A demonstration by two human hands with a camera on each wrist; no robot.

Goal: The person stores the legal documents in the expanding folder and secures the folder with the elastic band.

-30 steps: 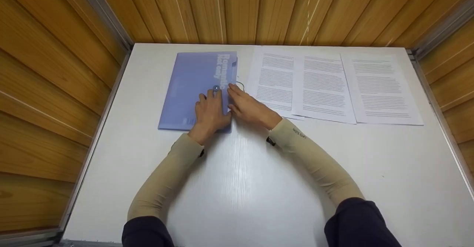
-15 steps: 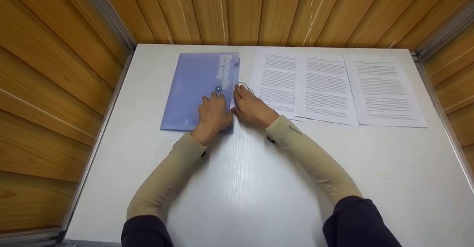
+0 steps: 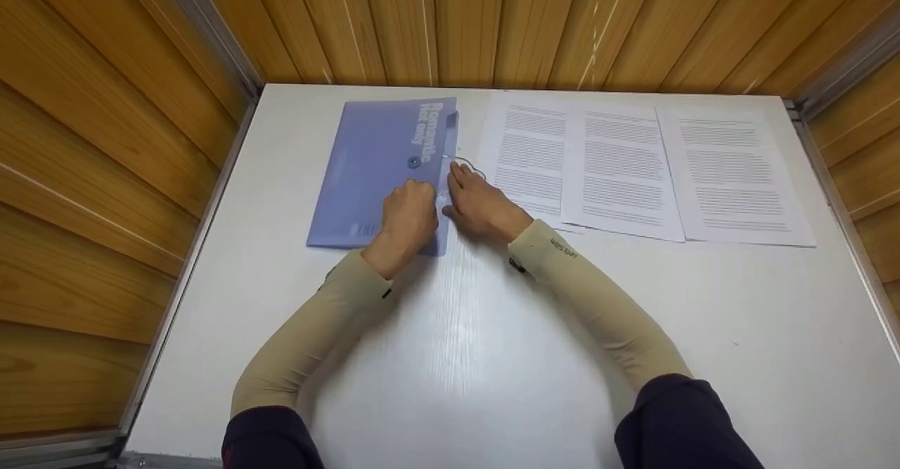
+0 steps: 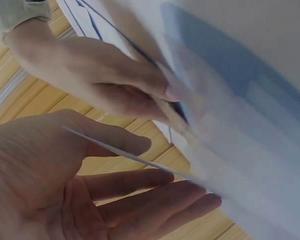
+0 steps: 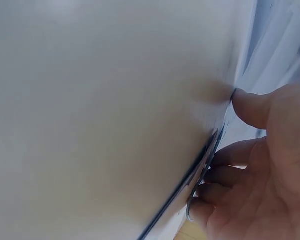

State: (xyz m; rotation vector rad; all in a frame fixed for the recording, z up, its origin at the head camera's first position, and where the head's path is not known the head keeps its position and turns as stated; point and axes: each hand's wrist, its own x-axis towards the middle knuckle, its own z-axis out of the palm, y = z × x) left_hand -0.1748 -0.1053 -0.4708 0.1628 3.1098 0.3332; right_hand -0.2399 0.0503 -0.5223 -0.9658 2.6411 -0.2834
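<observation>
A translucent blue-purple plastic document folder (image 3: pixel 358 166) with white lettering lies at the left of the table, a round button (image 3: pixel 414 162) on its front. My left hand (image 3: pixel 410 212) is over its lower right part, fingers curled and gripping the flap near the right edge. In the left wrist view, the thin edge of the flap (image 4: pixel 140 160) runs between thumb and fingers. My right hand (image 3: pixel 484 202) rests with fairly straight fingers on the table beside the folder's right edge. A thin cord (image 3: pixel 470 163) loops out from the folder, just beyond the right fingertips.
Three printed sheets lie to the right, partly overlapping: the left sheet (image 3: pixel 531 149), the middle sheet (image 3: pixel 622 166) and the right sheet (image 3: pixel 731 174). The white table (image 3: pixel 450 356) is bordered by wood-patterned walls (image 3: pixel 464 26) at the back and sides.
My left fingers, earlier spread on the folder near the button, have drawn back and curled at the flap. My right hand has shifted slightly away from the folder's edge, and more of the cord shows.
</observation>
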